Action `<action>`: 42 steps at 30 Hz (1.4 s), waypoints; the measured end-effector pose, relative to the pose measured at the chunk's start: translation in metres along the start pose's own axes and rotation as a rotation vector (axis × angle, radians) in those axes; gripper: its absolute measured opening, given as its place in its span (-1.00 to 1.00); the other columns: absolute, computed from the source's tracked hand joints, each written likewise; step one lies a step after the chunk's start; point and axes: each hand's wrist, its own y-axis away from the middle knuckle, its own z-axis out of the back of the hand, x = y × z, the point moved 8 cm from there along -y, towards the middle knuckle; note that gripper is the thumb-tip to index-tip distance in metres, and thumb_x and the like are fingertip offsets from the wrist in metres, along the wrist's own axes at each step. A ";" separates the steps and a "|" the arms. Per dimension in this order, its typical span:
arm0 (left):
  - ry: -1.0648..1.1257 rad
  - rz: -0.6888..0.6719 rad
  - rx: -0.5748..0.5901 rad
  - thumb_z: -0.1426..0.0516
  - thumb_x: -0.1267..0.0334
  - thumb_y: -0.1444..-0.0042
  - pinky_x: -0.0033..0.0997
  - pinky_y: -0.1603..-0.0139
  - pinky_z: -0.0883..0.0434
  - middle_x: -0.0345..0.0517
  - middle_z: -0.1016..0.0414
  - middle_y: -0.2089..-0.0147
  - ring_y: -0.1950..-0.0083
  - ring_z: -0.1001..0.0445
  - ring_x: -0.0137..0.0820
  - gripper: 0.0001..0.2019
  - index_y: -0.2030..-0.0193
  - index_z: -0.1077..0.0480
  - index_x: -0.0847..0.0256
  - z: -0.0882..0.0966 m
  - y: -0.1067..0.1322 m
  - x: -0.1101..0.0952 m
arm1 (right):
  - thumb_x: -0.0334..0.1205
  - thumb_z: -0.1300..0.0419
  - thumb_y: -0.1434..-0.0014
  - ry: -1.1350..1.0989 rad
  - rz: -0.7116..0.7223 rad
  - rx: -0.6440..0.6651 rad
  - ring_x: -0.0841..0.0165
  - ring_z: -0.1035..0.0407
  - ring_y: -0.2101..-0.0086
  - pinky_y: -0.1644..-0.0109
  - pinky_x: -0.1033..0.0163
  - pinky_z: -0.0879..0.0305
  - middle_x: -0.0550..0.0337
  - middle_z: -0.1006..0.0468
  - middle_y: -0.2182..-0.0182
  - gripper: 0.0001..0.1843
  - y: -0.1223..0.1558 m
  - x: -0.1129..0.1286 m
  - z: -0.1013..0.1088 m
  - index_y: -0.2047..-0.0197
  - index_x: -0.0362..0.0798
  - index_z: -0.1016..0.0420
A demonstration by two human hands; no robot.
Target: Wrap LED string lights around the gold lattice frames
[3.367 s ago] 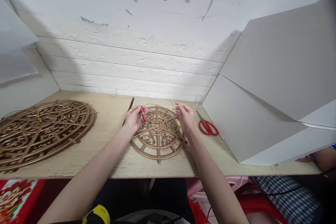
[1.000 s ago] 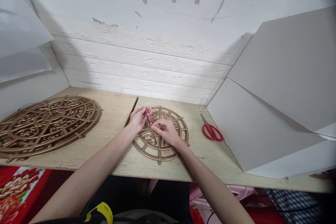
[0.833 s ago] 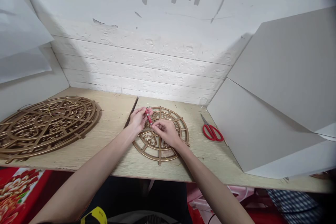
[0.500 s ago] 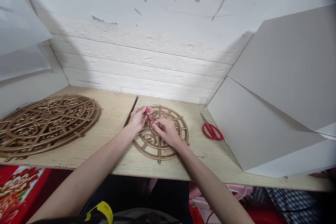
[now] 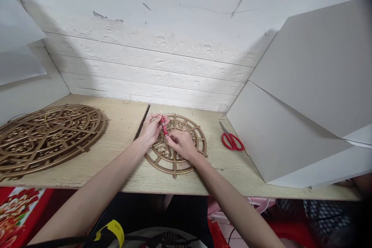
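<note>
A slim red pen-like tube with silvery bands (image 5: pixel 164 127) is held between both hands, above a round gold openwork panel (image 5: pixel 174 173) lying on the table. My left hand (image 5: pixel 152 127) is closed round its upper end. My right hand (image 5: pixel 182 143) pinches the lower end, with its wrist over the panel's right side. Thin yellow thread (image 5: pixel 178 166) trails across the front of the panel. The hands cover part of the panel's middle and left side.
Several similar gold panels (image 5: pixel 78 149) are stacked at the left. Red-handled scissors (image 5: pixel 231 140) lie to the right, beside a large white board (image 5: pixel 250 135). A white brick-pattern wall (image 5: pixel 148 69) stands behind the wooden table (image 5: pixel 122 124).
The view has shifted slightly, moving the scene a little left and up. The red tube looks somewhat more upright, and both hands still hold it.
</note>
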 end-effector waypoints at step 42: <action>0.038 0.074 -0.079 -0.09 0.55 -0.08 -0.45 0.33 -0.49 0.03 -0.51 0.44 0.45 -0.51 -0.43 -0.91 0.40 -0.35 0.37 0.008 -0.005 -0.006 | -0.32 -0.17 -0.18 -0.131 0.076 0.148 0.33 -0.40 0.25 0.16 0.22 -0.29 0.13 -0.54 0.30 -0.90 -0.004 -0.014 0.009 0.31 -0.06 -0.53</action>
